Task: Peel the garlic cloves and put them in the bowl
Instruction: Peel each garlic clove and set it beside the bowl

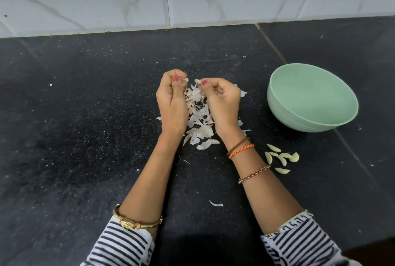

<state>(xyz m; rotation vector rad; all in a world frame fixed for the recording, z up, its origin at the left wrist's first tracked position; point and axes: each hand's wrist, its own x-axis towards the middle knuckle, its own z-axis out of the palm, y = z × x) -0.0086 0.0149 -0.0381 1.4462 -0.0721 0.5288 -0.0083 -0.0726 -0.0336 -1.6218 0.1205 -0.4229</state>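
Your right hand (222,99) pinches a pale garlic clove (197,81); left hand (172,99) pinches a papery skin flake (184,80). Mint-green plastic bowl (284,103) at three o'clock.

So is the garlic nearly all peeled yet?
Partly. Several peeled cloves lie on the black counter beside the right forearm, and a pile of papery skins sits under the hands. The right hand pinches a clove while the left hand pinches a bit of skin. The green bowl looks empty, so the cloves have not yet been put in.
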